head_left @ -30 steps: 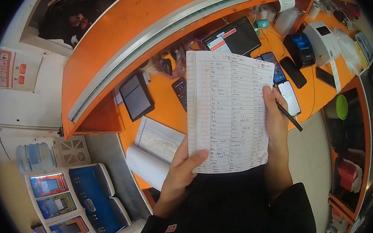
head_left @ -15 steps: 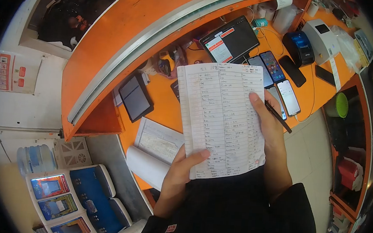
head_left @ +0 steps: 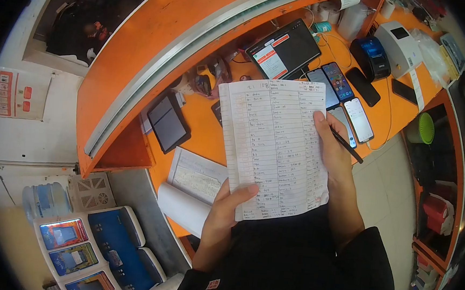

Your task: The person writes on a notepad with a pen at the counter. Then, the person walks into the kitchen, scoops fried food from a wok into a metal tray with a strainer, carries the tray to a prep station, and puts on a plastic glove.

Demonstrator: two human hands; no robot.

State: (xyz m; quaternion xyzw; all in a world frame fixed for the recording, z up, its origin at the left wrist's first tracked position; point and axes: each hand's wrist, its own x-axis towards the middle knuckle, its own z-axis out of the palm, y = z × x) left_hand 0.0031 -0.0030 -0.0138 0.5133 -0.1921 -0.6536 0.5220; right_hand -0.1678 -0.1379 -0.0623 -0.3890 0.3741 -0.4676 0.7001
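Observation:
A notebook (head_left: 277,153) covered in handwritten columns is held up in front of me. My left hand (head_left: 224,206) grips its lower left edge, thumb on the page and fingers behind. At the right edge, my right hand (head_left: 334,152) holds it with the thumb on top, and a dark pen (head_left: 347,144) sticks out from that hand. Beyond the page, several phones lie on the orange desk, among them one with a lit white screen (head_left: 359,120) and one showing app icons (head_left: 337,81). An open book (head_left: 195,183) lies left of the notebook.
A tablet (head_left: 167,123) lies at the left of the desk, and a larger screen (head_left: 285,49) stands at the back. A black printer (head_left: 370,57) and a white machine (head_left: 398,46) are at the right. An orange shelf edge (head_left: 141,58) overhangs the desk; a green basket (head_left: 422,128) is far right.
Both hands have brought the notebook slightly down and left, uncovering more of the phones and the large screen. The grip on it is the same.

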